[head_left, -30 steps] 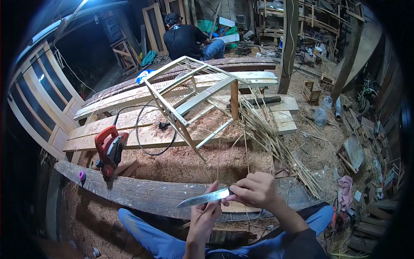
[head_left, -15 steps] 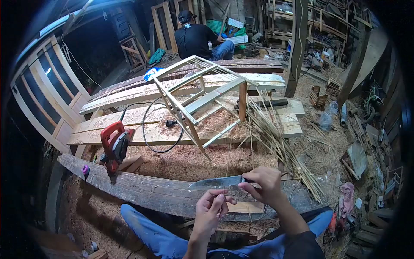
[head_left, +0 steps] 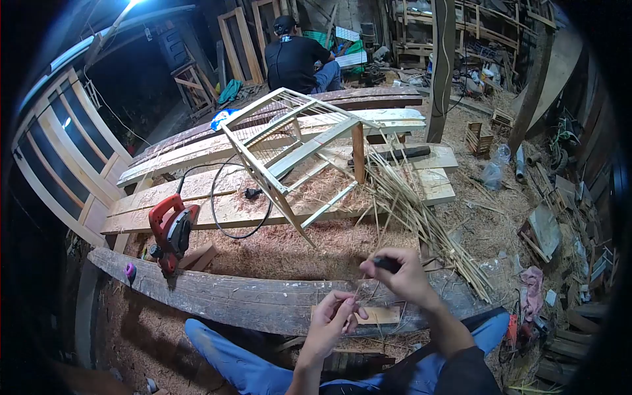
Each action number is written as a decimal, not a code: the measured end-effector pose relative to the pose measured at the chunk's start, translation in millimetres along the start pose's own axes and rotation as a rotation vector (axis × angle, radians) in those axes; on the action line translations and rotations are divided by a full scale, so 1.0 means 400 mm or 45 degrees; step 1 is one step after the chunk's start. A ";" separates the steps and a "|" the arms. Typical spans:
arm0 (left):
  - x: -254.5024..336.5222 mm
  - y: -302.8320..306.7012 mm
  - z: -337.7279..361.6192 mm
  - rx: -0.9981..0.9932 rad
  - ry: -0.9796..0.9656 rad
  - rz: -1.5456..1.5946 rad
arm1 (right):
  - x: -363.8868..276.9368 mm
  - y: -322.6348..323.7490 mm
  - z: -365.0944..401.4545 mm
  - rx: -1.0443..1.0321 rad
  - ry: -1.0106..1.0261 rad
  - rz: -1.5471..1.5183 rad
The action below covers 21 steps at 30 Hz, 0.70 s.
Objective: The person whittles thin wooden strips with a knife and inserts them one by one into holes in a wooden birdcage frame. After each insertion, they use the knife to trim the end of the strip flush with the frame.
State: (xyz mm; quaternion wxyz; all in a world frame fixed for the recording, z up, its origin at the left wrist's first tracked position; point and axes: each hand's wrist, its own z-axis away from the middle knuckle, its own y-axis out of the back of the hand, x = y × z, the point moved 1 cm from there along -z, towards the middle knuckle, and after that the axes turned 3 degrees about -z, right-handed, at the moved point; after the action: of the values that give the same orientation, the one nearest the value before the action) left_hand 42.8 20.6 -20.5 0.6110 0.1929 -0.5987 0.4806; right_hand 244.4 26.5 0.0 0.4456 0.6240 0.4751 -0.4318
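In front of my knees, my left hand [head_left: 334,315] pinches a thin bamboo strip [head_left: 359,286] between thumb and fingers. Just above and to the right, my right hand [head_left: 403,280] is closed around the dark handle of a knife [head_left: 386,264]. Its blade is smeared by motion and hardly shows. Beyond my hands lies a loose pile of bamboo strips [head_left: 428,227], spilling toward me over the right end of the weathered plank [head_left: 217,291]. A slatted wooden frame with legs [head_left: 315,146] stands tilted on the boards behind.
A red electric planer [head_left: 172,227] rests at the left, its black cable [head_left: 217,228] looping over the pale boards [head_left: 151,205]. A purple roll [head_left: 130,270] sits on the plank. Another person [head_left: 293,62] sits at the back. A post [head_left: 440,72] rises at the right.
My right hand has lifted slightly, and the knife blade has swung from pointing left across the strip to a blur. My left hand has shifted a little to the right, still pinching the strip.
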 end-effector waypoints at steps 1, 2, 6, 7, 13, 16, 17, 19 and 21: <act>0.003 0.003 0.001 -0.002 0.001 0.001 | -0.017 0.011 -0.002 0.049 -0.084 -0.062; 0.007 0.006 0.002 -0.008 0.003 -0.001 | -0.026 0.018 -0.001 0.100 -0.168 -0.123; 0.006 0.010 0.004 0.035 -0.050 -0.016 | -0.011 -0.013 0.003 0.021 -0.079 -0.125; 0.007 0.009 0.005 0.038 -0.050 -0.017 | -0.015 -0.020 0.005 -0.047 -0.107 -0.180; 0.008 0.007 0.003 0.049 -0.093 0.043 | -0.015 -0.019 0.008 -0.156 -0.170 -0.089; 0.005 0.008 0.005 0.008 -0.049 0.159 | -0.020 -0.018 0.009 -0.173 -0.175 -0.146; 0.003 0.008 0.005 0.015 -0.043 0.162 | -0.022 -0.019 0.010 -0.179 -0.178 -0.174; 0.002 0.010 0.006 0.023 -0.036 0.166 | -0.021 -0.021 0.010 -0.183 -0.172 -0.206; 0.002 0.013 0.005 0.024 -0.022 0.134 | -0.023 -0.020 0.010 -0.188 -0.167 -0.236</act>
State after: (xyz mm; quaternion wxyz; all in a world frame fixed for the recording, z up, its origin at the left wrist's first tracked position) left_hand 37.2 21.8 -21.0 0.5779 0.1712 -0.6086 0.5160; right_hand 234.4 22.0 6.6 0.4787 0.5133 0.5311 -0.4746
